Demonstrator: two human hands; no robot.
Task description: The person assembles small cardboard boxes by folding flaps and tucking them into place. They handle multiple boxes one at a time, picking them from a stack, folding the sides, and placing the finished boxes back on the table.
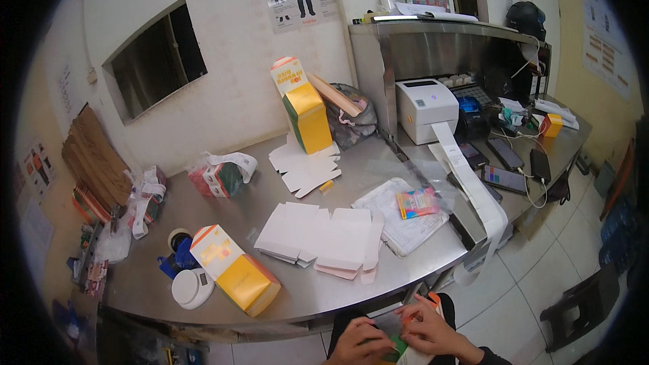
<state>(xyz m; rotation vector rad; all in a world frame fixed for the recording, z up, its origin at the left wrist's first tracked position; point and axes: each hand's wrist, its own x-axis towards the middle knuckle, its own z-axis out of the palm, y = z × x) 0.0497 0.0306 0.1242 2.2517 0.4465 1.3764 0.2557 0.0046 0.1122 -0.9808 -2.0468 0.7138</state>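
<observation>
At the lower edge, close above my lap, my left hand and my right hand are both closed on a carton. Green, white and orange parts of it show between my fingers; the picture cuts off the rest. My left fingers curl over its left side, while my right fingers pinch its upper part. On the steel table ahead lie flat white carton blanks. A yellow-and-white carton rests tilted to their left, and a similar carton stands upright farther back.
A white kitchen scale and a blue tape dispenser sit at the left. Wrapped packages lie farther back. To the right are a pink packet on papers, a label printer trailing a paper strip, and several phones.
</observation>
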